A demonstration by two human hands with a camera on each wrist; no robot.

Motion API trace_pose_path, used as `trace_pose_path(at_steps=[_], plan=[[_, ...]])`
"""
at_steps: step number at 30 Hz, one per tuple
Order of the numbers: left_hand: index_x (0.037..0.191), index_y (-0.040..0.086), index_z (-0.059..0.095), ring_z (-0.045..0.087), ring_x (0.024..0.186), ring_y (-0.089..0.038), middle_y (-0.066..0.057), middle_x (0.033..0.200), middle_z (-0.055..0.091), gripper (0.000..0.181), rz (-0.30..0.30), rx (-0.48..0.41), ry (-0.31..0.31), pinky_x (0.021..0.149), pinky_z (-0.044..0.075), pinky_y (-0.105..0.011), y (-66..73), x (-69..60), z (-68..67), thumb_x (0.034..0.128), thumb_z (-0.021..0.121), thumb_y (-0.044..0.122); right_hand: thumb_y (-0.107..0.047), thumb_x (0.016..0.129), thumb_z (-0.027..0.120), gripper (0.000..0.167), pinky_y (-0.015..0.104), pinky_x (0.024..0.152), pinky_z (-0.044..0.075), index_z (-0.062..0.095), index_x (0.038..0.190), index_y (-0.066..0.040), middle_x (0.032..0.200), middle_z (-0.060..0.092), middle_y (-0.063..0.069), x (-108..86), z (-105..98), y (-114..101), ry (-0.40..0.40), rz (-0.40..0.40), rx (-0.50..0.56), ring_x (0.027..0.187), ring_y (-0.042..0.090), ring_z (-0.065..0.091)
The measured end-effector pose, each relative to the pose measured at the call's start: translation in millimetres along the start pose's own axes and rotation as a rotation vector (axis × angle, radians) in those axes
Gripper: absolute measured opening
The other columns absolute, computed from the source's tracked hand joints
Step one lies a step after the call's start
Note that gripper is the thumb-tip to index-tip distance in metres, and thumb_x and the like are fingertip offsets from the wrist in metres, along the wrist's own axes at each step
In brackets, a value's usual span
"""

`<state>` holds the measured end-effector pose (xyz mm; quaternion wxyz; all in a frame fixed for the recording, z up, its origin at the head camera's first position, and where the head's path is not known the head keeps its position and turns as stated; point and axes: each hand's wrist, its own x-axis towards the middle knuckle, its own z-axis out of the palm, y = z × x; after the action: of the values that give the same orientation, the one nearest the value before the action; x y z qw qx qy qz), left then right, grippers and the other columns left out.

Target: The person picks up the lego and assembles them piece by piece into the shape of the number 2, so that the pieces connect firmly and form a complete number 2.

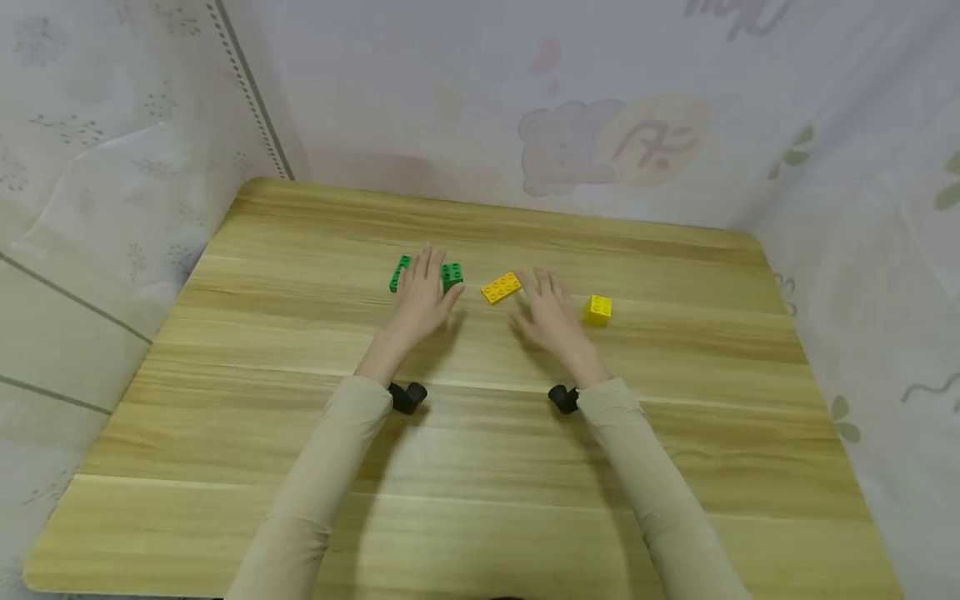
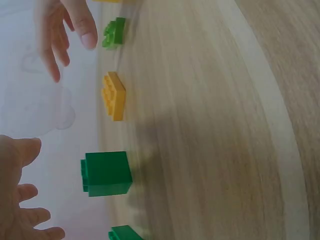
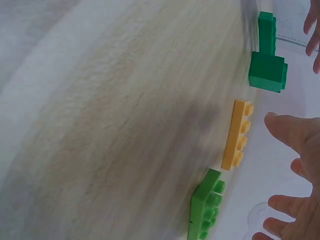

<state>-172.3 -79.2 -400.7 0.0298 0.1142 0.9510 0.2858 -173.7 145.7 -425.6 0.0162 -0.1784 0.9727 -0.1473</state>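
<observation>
The left hand (image 1: 422, 302) (image 2: 19, 192) hovers with spread fingers between a flat green brick (image 1: 397, 277) (image 3: 267, 32) and a taller green block (image 1: 452, 277) (image 2: 107, 174) (image 3: 267, 71), holding nothing. Fingers apart and empty, the right hand (image 1: 553, 321) (image 3: 300, 192) is above the table, between a flat yellow-orange brick (image 1: 501, 288) (image 2: 115, 97) (image 3: 234, 135) and a yellow block (image 1: 597, 310). A light green brick (image 2: 116, 32) (image 3: 204, 205) shows in both wrist views; in the head view it is hidden, apparently by the right hand.
The bricks stand on a wooden table (image 1: 480, 467) with rounded corners. Patterned pale sheets (image 1: 360, 92) hang behind it and at both sides. A black device (image 1: 408, 398) is at the left wrist, another (image 1: 563, 398) at the right wrist.
</observation>
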Motion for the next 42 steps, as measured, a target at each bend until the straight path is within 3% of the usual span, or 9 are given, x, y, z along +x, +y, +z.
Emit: trace_pose_path(at_steps=[7,16,27,34,42], plan=[[0.145,0.002,0.014,0.010,0.139,-0.040,-0.021,0.152,0.005,0.066,-0.013,0.011,-0.023,0.112,0.012,-0.055,-4.9,10.3,2.0,0.0957,0.044,0.035,-0.030,0.090,0.057,0.069,0.051,0.113,0.015,0.020,0.146,-0.016,0.148,0.019,0.023,17.3,3,1,-0.086,0.012,0.023,0.138,0.040,0.014],[0.145,0.002,0.014,0.014,0.138,-0.039,-0.024,0.151,0.010,0.067,-0.018,-0.068,-0.068,0.112,0.020,-0.050,-11.2,27.1,13.0,0.0942,0.050,0.027,-0.030,0.090,0.057,0.067,0.051,0.114,0.012,0.021,0.145,-0.017,0.149,0.018,0.021,34.3,7,2,-0.147,0.016,0.002,0.139,0.040,0.013],[0.142,0.003,0.018,0.034,0.129,-0.035,-0.025,0.143,0.024,0.068,-0.139,-0.184,-0.122,0.107,0.034,-0.043,-18.2,43.4,21.8,0.0893,0.059,0.019,-0.031,0.090,0.055,0.059,0.052,0.112,0.020,0.032,0.142,-0.015,0.147,0.029,0.017,53.1,11,1,-0.200,-0.037,-0.036,0.137,0.036,0.022],[0.132,-0.001,0.031,0.038,0.125,-0.033,-0.023,0.134,0.036,0.055,-0.160,-0.140,-0.138,0.106,0.034,-0.041,-24.0,46.5,26.0,0.0885,0.060,0.015,-0.031,0.091,0.054,0.044,0.043,0.106,0.033,0.048,0.130,-0.013,0.129,0.047,0.011,55.5,14,-4,-0.213,-0.044,-0.032,0.121,0.029,0.043],[0.129,-0.004,0.036,0.038,0.124,-0.034,-0.024,0.131,0.041,0.052,-0.132,-0.099,-0.142,0.106,0.034,-0.043,-27.7,54.4,27.4,0.0882,0.060,0.015,-0.033,0.089,0.057,0.042,0.045,0.100,0.035,0.054,0.124,-0.011,0.119,0.051,0.011,60.3,10,-10,-0.198,-0.019,-0.052,0.112,0.029,0.048]])
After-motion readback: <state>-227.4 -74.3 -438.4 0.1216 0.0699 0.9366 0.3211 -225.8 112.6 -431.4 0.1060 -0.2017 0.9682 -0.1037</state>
